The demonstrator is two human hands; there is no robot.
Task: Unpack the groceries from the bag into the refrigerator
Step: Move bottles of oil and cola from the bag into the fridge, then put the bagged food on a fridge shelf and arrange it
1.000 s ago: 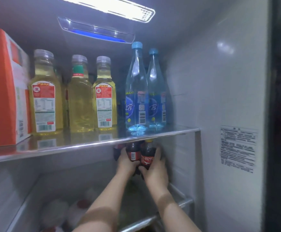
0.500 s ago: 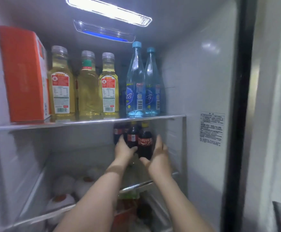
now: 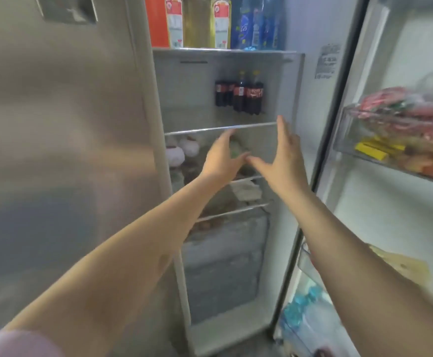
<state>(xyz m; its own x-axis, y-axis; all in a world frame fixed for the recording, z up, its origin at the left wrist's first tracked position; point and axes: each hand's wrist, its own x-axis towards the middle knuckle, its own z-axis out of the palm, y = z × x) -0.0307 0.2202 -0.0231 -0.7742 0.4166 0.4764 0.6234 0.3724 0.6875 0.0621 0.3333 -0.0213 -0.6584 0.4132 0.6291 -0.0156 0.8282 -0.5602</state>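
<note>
Several small dark cola bottles (image 3: pixel 238 95) with red labels stand together at the back of the refrigerator's second glass shelf (image 3: pixel 197 130). My left hand (image 3: pixel 220 158) and my right hand (image 3: pixel 283 161) hover in front of and below that shelf's edge, apart from the bottles. Both hands have straight fingers and hold nothing. The grocery bag is not in view.
The top shelf carries an orange carton (image 3: pixel 156 20), yellow drink bottles (image 3: pixel 220 21) and blue water bottles (image 3: pixel 258 21). White round packs (image 3: pixel 175 155) lie on the shelf below. The closed steel door (image 3: pixel 60 150) is at left. The open door's bins at right hold packaged food (image 3: pixel 406 124).
Both hands have let go of the cola bottles and pulled back out of the shelf. The camera has moved back and down, so lower shelves and the open door now show.
</note>
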